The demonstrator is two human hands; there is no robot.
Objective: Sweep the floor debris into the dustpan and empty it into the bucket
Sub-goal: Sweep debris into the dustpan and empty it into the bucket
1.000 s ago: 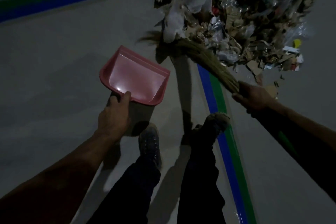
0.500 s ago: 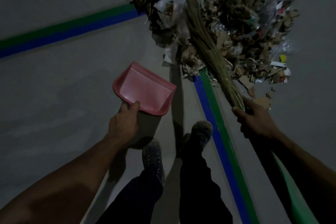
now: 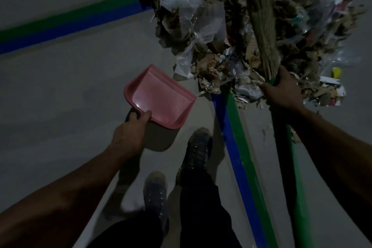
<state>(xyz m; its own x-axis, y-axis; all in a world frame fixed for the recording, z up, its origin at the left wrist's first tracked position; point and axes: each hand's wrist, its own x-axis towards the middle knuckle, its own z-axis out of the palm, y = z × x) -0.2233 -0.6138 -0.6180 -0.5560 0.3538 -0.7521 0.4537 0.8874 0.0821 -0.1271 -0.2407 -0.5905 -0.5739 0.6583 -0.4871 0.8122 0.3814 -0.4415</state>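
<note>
Pink plastic sits in your left hand (image 3: 128, 133): your fingers (image 3: 145, 114) curl over the back edge of the dustpan (image 3: 159, 96), thumb on the rim, holding it just off the floor (image 3: 60, 96) with its open mouth tipped toward the heap. Nothing lies in the pan; it looks clean. Your right hand (image 3: 283, 90) wraps tight around the broom (image 3: 261, 26), right where the straw bundle meets the green handle, and the bristles reach out over the debris pile (image 3: 211, 32). That pile is big: dry leaves, torn cardboard, clear plastic wrap and paper scraps, spread across the top of the view and lying over the blue and green floor stripes (image 3: 235, 137). The near edge of the heap is close to the pan's lip but not touching it. So by my reading you're at the very start: no sweeping into the pan shows, and the whole heap remains. No bucket is in view, so emptying looks a long way off. Your shoes (image 3: 198, 147) stand just behind the pan.
</note>
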